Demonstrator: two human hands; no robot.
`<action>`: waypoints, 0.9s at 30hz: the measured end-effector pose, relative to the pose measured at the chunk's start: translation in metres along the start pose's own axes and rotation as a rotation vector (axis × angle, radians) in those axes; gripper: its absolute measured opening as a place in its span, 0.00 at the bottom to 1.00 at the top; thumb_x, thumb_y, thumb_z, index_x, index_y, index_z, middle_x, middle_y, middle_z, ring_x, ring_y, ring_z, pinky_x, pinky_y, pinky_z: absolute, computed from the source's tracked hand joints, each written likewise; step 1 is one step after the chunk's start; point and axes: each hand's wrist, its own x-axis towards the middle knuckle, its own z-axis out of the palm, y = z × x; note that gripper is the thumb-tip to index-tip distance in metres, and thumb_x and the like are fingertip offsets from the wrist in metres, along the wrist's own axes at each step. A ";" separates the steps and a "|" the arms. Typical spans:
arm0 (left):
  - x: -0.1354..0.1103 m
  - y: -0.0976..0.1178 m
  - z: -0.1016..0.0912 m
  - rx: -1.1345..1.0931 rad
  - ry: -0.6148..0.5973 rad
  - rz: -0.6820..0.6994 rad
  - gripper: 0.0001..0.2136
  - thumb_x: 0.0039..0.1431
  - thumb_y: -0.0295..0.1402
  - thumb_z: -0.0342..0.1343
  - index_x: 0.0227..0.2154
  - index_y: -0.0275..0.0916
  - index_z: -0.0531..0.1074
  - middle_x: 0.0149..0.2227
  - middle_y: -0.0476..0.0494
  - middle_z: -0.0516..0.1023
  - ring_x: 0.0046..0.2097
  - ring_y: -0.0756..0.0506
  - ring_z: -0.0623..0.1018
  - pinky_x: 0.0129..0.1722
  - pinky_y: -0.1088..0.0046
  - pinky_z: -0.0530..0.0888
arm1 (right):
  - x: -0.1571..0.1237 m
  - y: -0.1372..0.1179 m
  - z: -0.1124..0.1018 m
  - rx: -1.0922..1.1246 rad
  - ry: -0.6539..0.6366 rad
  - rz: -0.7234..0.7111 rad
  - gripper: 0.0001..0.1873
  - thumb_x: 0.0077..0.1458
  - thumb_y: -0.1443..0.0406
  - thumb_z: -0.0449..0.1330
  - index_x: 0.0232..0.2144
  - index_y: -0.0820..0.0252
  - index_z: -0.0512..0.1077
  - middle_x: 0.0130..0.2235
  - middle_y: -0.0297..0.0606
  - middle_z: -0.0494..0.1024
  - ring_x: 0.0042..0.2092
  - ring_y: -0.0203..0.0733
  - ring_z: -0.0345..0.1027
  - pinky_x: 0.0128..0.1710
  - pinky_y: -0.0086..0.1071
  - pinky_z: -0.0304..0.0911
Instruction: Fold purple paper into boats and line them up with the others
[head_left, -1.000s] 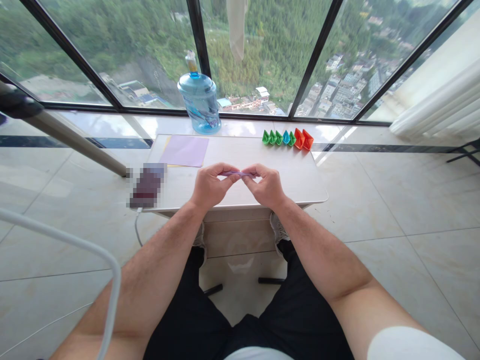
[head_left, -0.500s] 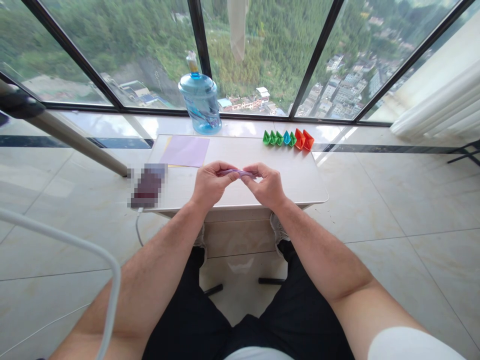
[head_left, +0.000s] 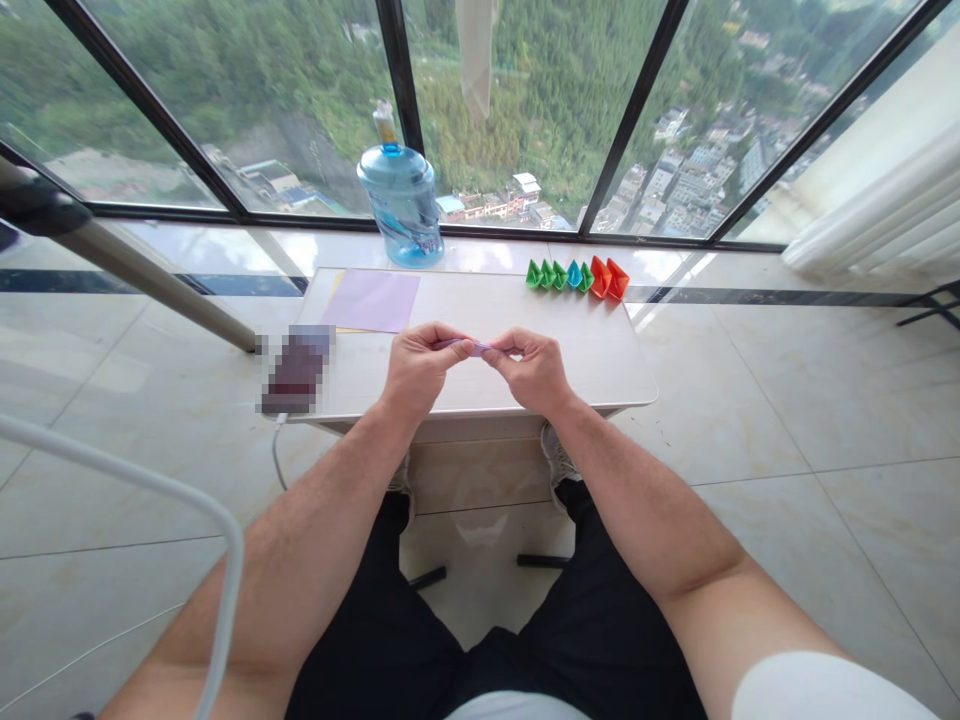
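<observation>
Over the near middle of a small pale table (head_left: 600, 360), both my hands pinch a small folded piece of purple paper (head_left: 466, 346). My left hand (head_left: 420, 368) grips its left end with curled fingers. My right hand (head_left: 534, 368) pinches its right end. The paper is thin and mostly hidden between my fingertips. A stack of purple paper sheets (head_left: 371, 300) lies at the table's far left. A row of finished paper boats (head_left: 576, 277), green, blue and orange, stands at the far right edge.
A blue water jug (head_left: 400, 205) stands on the sill behind the table, before large windows. A blurred dark object (head_left: 294, 372) lies on the table's left edge with a cable. A metal pole (head_left: 127, 268) slants at left. My legs are below, on tiled floor.
My hands have moved slightly closer together on the purple paper, so less of it shows between the fingers. Everything else is unchanged.
</observation>
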 end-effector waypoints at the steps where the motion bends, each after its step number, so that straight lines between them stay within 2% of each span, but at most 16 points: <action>1: 0.000 -0.001 0.000 -0.012 0.005 -0.005 0.12 0.41 0.39 0.73 0.24 0.39 0.78 0.28 0.46 0.83 0.33 0.44 0.82 0.40 0.63 0.79 | 0.000 0.000 0.001 0.008 -0.004 0.004 0.17 0.50 0.50 0.69 0.26 0.58 0.78 0.27 0.34 0.80 0.31 0.39 0.72 0.33 0.33 0.67; 8: 0.003 -0.004 -0.003 -0.030 -0.021 -0.049 0.10 0.46 0.39 0.69 0.26 0.38 0.79 0.28 0.45 0.82 0.32 0.44 0.81 0.39 0.63 0.78 | 0.003 0.007 0.000 0.147 -0.056 0.132 0.16 0.47 0.52 0.69 0.26 0.60 0.78 0.25 0.34 0.78 0.27 0.36 0.67 0.27 0.30 0.61; 14: 0.003 -0.004 -0.003 -0.018 0.011 -0.064 0.10 0.45 0.38 0.69 0.23 0.38 0.77 0.26 0.45 0.81 0.31 0.45 0.81 0.38 0.64 0.78 | 0.005 0.001 -0.001 0.044 -0.059 0.159 0.13 0.48 0.56 0.66 0.22 0.60 0.75 0.19 0.29 0.69 0.23 0.32 0.57 0.23 0.29 0.51; 18: 0.000 -0.001 0.001 -0.047 0.058 -0.116 0.11 0.44 0.38 0.69 0.23 0.37 0.76 0.23 0.49 0.78 0.28 0.48 0.78 0.36 0.67 0.77 | 0.004 -0.002 0.001 0.054 -0.056 0.152 0.12 0.49 0.57 0.64 0.22 0.60 0.75 0.20 0.30 0.70 0.24 0.32 0.59 0.24 0.28 0.52; 22: -0.004 0.002 0.006 0.046 0.020 -0.139 0.10 0.41 0.36 0.71 0.24 0.35 0.78 0.23 0.47 0.79 0.28 0.48 0.77 0.33 0.70 0.75 | 0.003 -0.001 0.001 0.057 -0.069 0.122 0.12 0.50 0.57 0.64 0.23 0.60 0.75 0.22 0.31 0.73 0.26 0.33 0.62 0.27 0.28 0.56; 27: 0.001 0.003 0.001 0.003 0.022 -0.152 0.10 0.40 0.34 0.71 0.21 0.35 0.77 0.22 0.47 0.78 0.28 0.48 0.78 0.34 0.69 0.75 | 0.007 0.002 0.000 0.031 -0.082 0.195 0.19 0.47 0.51 0.68 0.21 0.60 0.74 0.21 0.31 0.72 0.26 0.33 0.61 0.26 0.29 0.55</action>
